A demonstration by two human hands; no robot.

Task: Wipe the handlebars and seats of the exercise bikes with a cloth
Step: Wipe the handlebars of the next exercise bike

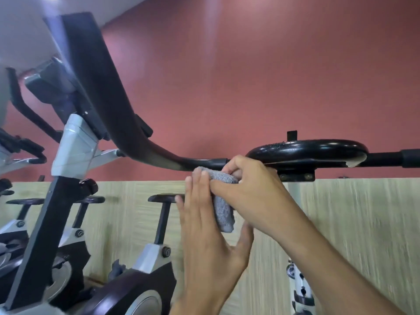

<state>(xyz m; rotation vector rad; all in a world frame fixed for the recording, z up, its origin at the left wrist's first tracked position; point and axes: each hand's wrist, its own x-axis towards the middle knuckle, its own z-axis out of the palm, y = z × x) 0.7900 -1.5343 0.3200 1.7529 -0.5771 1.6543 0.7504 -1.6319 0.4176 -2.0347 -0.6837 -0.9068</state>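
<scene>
A folded grey cloth (223, 201) hangs between both hands just below the black handlebar (127, 123) of the nearest exercise bike. My right hand (247, 185) pinches the cloth's upper end with curled fingers, close under the bar. Flat against the cloth's left side lies my left hand (204, 237), fingers straight and pointing up, thumb spread below the cloth. The bar runs right into a shiny black looped grip (306, 151). A black seat (167, 197) of another bike shows behind my left fingers.
Several more exercise bikes stand in a row at the left, with seat posts (162, 223), silver frames (75, 144) and flywheel covers (136, 294). Behind them is a wall, red above (250, 64) and pale wood panel below (352, 223).
</scene>
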